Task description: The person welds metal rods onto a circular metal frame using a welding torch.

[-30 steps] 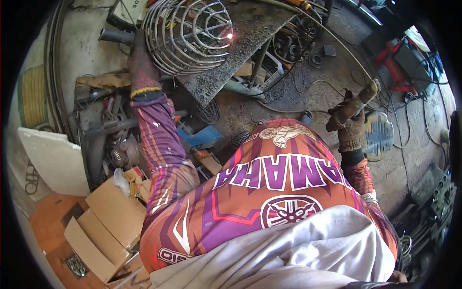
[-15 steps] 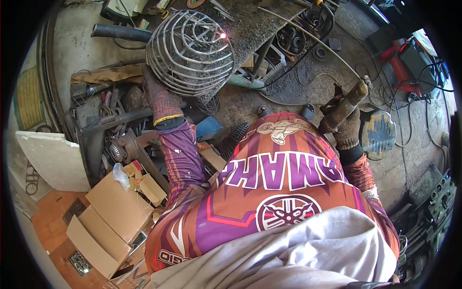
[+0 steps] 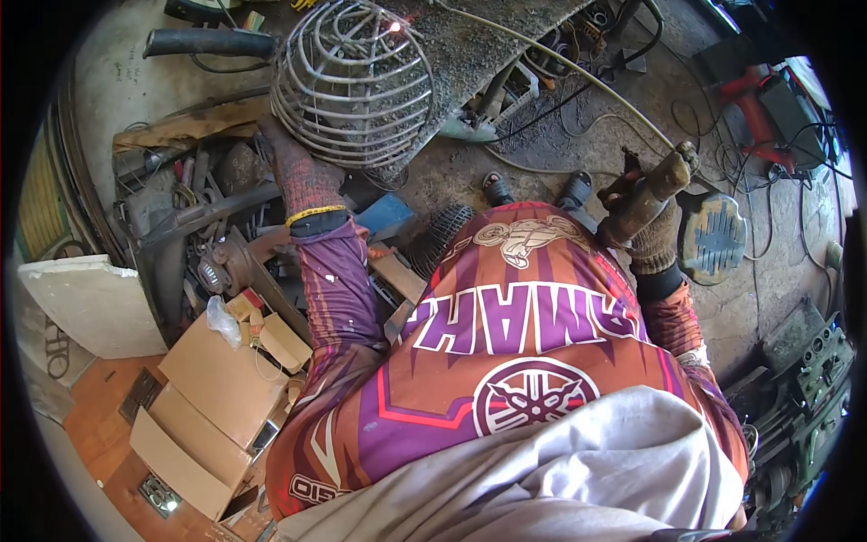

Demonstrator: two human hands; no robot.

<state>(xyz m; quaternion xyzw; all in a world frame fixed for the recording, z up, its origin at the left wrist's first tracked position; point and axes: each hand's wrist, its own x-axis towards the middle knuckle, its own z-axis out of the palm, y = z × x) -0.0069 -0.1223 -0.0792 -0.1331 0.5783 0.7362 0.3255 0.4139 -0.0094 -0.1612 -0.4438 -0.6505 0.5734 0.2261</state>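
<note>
A round cage of bent metal rods [image 3: 361, 101] rests on the worktable, with a small glowing spot near its far top. My left hand [image 3: 302, 172], in a dark red knit glove, is closed at the cage's near left side; the cage hides its fingertips. In my right hand [image 3: 652, 230], also gloved, is a worn welding electrode holder [image 3: 646, 199]. A long thin welding rod [image 3: 569, 65] sticks out of the holder toward the far left, its tip close to the picture's upper edge, right of the glowing spot and apart from it.
The metal worktable [image 3: 479, 54] is strewn with dark grit. A thick dark pipe [image 3: 208, 42] lies left of the cage. Scrap metal, tools and a cardboard box [image 3: 221, 379] crowd the left. A red and grey machine [image 3: 763, 117] and loose cables [image 3: 768, 217] occupy the right.
The view has shifted, so the cage and table sit higher and further left. The rod's tip is nearer the glowing spot, which looks smaller. Both hands keep their holds.
</note>
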